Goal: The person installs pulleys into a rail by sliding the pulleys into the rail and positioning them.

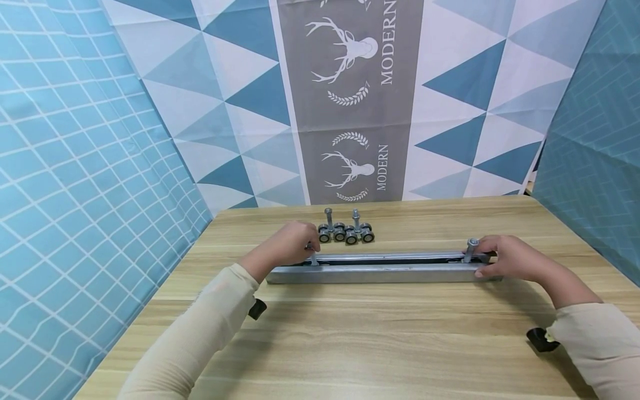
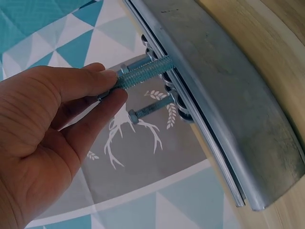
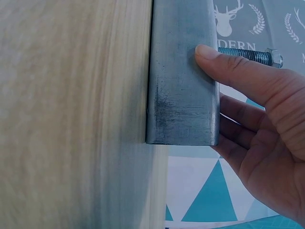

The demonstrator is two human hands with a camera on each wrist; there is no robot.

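Cream sleeves (image 1: 200,333), nearest the cam, reach fwd over a wood-grain surface (image 1: 350,344) to both ends of a steel C-channel track (image 1: 380,275). Track lies lengthwise, roughly parallel to the surface's back edge & in from its L & R edges, slot facing up, so bolts can stand thru it. L hand (image 1: 292,243) pinches the threaded L bolt (image 2: 145,74) near its top, btwn thumb & fingertips; prob. the free end gives the handiest hold, as whatever carries it sits down in the channel, mostly hidden. R hand (image 1: 515,258) grips the track's R end, thumb on the near face, other fingers round the far side, likely to keep the track steady. R bolt (image 1: 471,250) stands upright just beside that hand; can't tell if a finger touches it. Btwn track & back edge, L wheeled trolley (image 1: 339,235) & R wheeled trolley (image 1: 356,222) sit side by side on their wheels, bolts up, apart from the track; prob. there to be within reach but out of the way.
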